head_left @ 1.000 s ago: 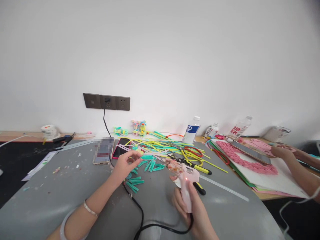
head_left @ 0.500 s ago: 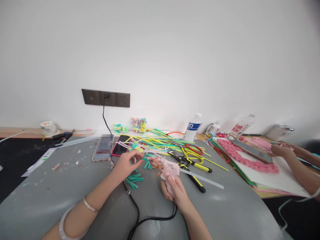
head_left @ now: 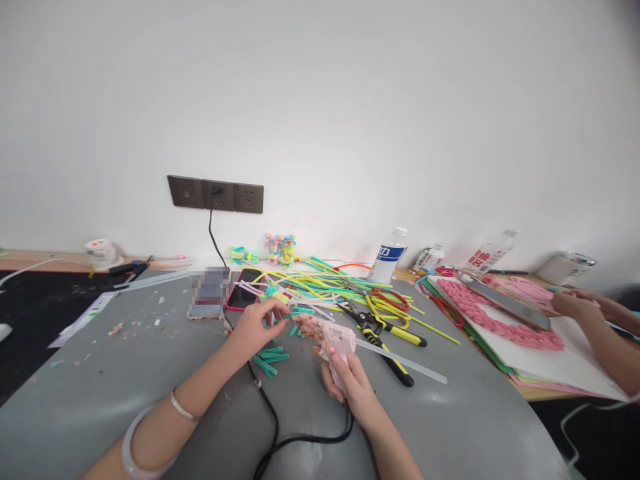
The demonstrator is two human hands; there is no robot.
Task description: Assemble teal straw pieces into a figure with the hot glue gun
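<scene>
In my right hand (head_left: 353, 387) is a pink hot glue gun (head_left: 337, 339), my fingers wrapped round its handle. Its stained nozzle points left, and a long clear glue stick (head_left: 405, 361) sticks out at the back. My left hand (head_left: 263, 325) is closed in a pinch just left of the nozzle tip; whatever its fingertips hold is too small to make out. Short green pipe cleaner pieces (head_left: 303, 311) lie right by those fingertips. More cut green pieces (head_left: 271, 357) rest on the grey table below my left hand.
Behind my hands lie long pipe cleaners (head_left: 320, 283), pliers (head_left: 385, 350), red-handled scissors (head_left: 390, 299) and two phones (head_left: 209, 293). A bottle (head_left: 387, 257) stands near the wall. The black cord (head_left: 273, 413) loops across the front. At right, another person's hands (head_left: 583, 310) work beside a pink braided piece (head_left: 530, 333).
The glue gun's nozzle has come slightly nearer my left fingertips. My left hand stays pinched in nearly the same place. The whole view has shifted a little.
</scene>
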